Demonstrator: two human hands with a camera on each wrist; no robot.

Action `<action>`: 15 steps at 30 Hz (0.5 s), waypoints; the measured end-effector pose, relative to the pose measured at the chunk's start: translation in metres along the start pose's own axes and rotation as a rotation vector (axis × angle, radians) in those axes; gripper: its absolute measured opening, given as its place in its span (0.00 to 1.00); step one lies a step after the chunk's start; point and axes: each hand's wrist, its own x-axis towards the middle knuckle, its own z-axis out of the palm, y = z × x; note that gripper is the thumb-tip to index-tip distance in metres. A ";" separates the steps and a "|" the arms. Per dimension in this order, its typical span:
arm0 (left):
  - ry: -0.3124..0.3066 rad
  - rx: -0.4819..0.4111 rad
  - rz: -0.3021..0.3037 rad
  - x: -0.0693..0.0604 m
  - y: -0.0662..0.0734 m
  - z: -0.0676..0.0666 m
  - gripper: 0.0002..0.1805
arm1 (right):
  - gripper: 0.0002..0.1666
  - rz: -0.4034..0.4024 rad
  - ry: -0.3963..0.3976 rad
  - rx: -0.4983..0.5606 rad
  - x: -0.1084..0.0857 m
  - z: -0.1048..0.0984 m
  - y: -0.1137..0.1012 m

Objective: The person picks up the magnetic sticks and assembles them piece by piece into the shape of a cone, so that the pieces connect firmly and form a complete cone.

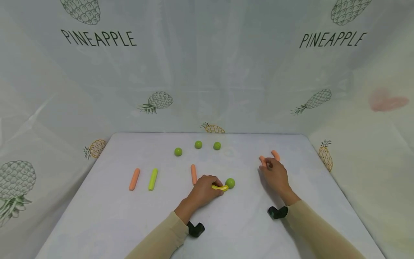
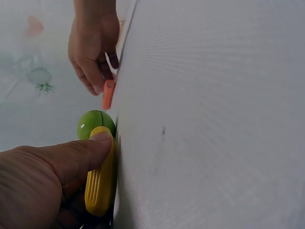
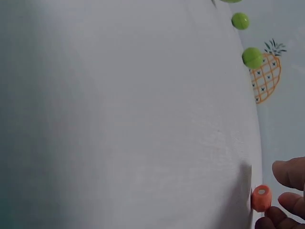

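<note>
My left hand (image 1: 203,190) pinches a yellow banana-shaped piece (image 1: 220,187), ridged along its side in the left wrist view. One end of the piece appears to touch a green ball (image 1: 230,183), which has a seam. On the right, the fingers of my right hand (image 1: 275,176) are around the near end of an orange curved piece (image 1: 262,160) lying on the table. Thumb and fingers stand apart in the right wrist view, where the orange piece (image 3: 261,198) shows a pale hole in its end. Another orange curved piece (image 1: 275,155) lies just beyond that hand.
Three green balls (image 1: 198,144) lie toward the back of the white table (image 1: 106,216). An orange stick (image 1: 134,179) and a yellow-green stick (image 1: 153,179) are at the left. Another orange stick (image 1: 193,174) lies beyond my left hand. A pineapple-print cloth (image 1: 207,72) hangs behind.
</note>
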 end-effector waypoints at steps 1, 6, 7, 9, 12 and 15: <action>0.000 -0.001 0.002 0.000 0.000 0.000 0.08 | 0.27 0.005 0.002 -0.001 0.001 0.001 -0.001; 0.000 -0.003 0.005 0.000 -0.001 0.000 0.08 | 0.28 0.015 -0.021 0.010 0.002 0.007 -0.007; 0.002 -0.003 0.005 0.000 -0.001 0.000 0.08 | 0.28 0.013 -0.029 0.012 0.002 0.008 -0.008; 0.005 -0.002 0.004 0.000 -0.001 0.000 0.08 | 0.28 0.008 -0.041 0.018 0.002 0.011 -0.011; 0.006 -0.001 0.001 0.001 -0.002 0.000 0.08 | 0.29 0.005 -0.048 0.017 0.004 0.013 -0.013; 0.002 -0.002 -0.003 0.001 -0.002 0.001 0.08 | 0.31 0.000 -0.064 0.014 0.008 0.012 -0.011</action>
